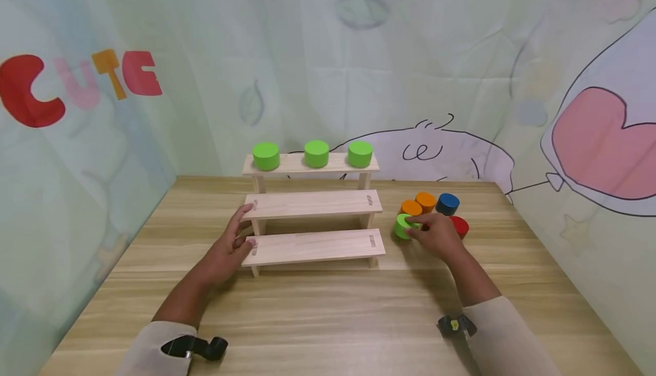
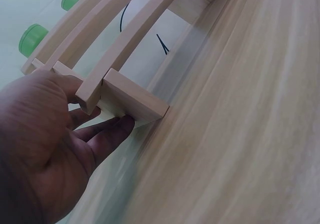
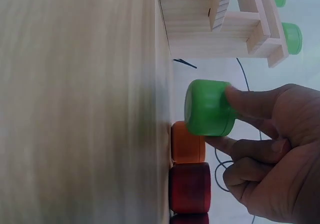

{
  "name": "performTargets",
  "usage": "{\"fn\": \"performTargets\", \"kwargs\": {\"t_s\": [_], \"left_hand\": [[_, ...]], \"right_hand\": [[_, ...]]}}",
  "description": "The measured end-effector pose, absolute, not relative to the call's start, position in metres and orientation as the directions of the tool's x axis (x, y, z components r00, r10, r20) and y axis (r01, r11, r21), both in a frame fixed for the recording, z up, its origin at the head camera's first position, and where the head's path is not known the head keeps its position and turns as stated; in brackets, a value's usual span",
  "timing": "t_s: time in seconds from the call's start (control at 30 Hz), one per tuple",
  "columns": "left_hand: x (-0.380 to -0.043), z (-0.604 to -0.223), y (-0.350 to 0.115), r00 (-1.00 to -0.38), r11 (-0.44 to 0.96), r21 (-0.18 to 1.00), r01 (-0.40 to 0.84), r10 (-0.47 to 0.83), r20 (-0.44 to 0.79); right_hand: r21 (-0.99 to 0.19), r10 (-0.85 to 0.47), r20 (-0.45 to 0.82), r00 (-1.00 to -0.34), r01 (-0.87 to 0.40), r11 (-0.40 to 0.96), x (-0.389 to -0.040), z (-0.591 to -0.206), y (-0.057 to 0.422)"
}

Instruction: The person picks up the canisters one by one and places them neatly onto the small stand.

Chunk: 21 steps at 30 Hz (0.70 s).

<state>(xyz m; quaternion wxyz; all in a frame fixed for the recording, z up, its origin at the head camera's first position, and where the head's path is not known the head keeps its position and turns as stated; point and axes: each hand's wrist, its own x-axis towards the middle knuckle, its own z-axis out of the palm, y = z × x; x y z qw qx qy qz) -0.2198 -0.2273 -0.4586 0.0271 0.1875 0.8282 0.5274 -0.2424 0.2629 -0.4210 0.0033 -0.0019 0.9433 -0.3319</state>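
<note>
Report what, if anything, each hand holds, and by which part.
The right hand pinches a green cylinder by its side, between thumb and fingers. The left hand touches the wooden rack at its left end; whether it grips cannot be told.

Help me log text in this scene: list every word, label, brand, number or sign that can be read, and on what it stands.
"CUTE", on the backdrop, at left.
Yellow mark on the black device at the right wrist: too small to read.
Shelf and blocks: no text visible.
</note>
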Motion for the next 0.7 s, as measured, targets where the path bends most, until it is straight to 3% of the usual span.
{"fn": "performTargets", "kwargs": {"t_s": [0.4,0.6,0.7], "left_hand": [[-0.218,-0.456,-0.226,-0.934,0.384,0.885,0.265,0.332,0.135],[-0.219,-0.457,-0.226,-0.934,0.386,0.883,0.265,0.331,0.136],[-0.218,-0.458,-0.226,-0.933,0.387,0.882,0.268,0.331,0.139]], "right_hand": [[-0.687,0.064,0.167,-0.984,-0.069,0.724,-0.234,-0.408,0.258],[-0.722,0.14,0.383,-0.913,-0.201,0.662,-0.232,-0.408,0.253],[-0.719,0.168,0.43,-0.887,-0.224,0.658,-0.23,-0.407,0.249]]}}
